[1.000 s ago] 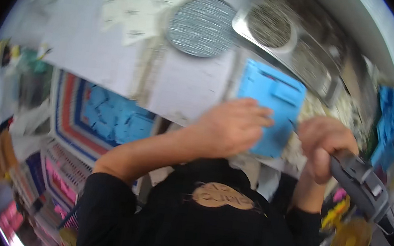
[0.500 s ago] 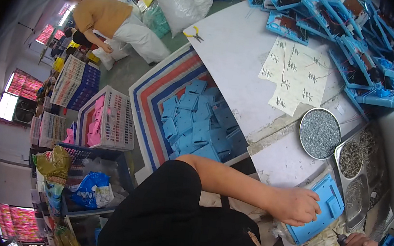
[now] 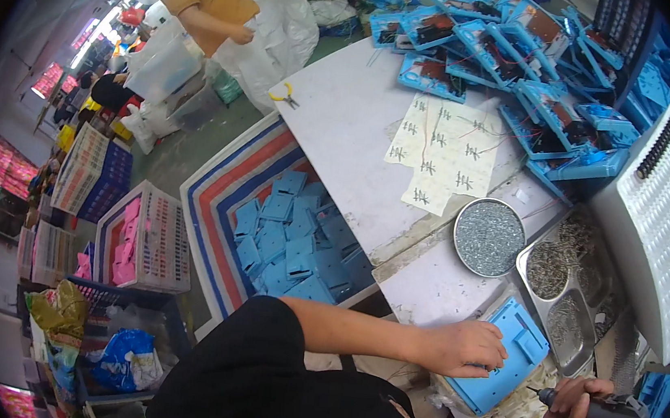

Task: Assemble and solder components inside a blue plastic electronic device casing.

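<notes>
My left hand [image 3: 461, 349] lies flat on a blue plastic tray-like part [image 3: 508, 359] at the near edge of the white worktable [image 3: 352, 121], holding it down. My right hand [image 3: 573, 405] grips a dark electric screwdriver [image 3: 607, 417] just right of that part, its tip pointing at the part's lower right side. Both forearms come in from the bottom; my black sleeve fills the lower middle.
A round tin of small screws [image 3: 489, 237] and a metal tray of screws [image 3: 566, 303] sit beyond the part. Paper sheets [image 3: 445, 151], a heap of blue assemblies [image 3: 522, 57], a white ribbed panel [image 3: 660, 227]. A striped bag of blue parts [image 3: 296, 233] on the floor; a person in orange [image 3: 210, 0] far left.
The view has swung further left and settled. My left hand stays on the blue part; my right hand with the screwdriver has risen a little toward it.
</notes>
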`<action>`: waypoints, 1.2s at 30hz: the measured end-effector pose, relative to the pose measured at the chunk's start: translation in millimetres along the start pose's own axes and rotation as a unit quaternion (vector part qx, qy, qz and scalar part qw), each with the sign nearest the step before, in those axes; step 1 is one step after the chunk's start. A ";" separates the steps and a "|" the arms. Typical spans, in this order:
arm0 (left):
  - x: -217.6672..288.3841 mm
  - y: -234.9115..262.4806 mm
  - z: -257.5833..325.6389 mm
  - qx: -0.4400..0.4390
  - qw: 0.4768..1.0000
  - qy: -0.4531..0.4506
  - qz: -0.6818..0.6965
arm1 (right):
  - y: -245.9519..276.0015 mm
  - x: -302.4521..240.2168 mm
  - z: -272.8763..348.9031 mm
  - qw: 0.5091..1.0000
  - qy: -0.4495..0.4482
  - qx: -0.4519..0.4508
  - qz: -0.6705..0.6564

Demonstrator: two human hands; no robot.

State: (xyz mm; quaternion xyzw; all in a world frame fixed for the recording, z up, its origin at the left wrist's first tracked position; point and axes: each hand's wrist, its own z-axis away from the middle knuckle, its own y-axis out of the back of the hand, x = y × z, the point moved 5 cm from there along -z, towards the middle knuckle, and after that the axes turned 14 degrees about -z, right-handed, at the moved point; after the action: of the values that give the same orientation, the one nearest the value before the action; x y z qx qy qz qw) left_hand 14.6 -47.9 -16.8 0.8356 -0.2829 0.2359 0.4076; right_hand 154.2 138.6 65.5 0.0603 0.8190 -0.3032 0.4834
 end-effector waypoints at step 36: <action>-2.4 0.0 0.6 -0.012 1.000 0.025 0.013 | -32.6 -3.4 -10.7 0.999 0.026 0.045 -0.004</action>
State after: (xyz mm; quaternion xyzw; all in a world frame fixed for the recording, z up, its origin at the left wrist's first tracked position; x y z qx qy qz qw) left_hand 13.0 -47.7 -18.6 0.8207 -0.2861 0.2585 0.4217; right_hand 135.2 118.8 86.4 0.0869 0.8169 -0.3403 0.4575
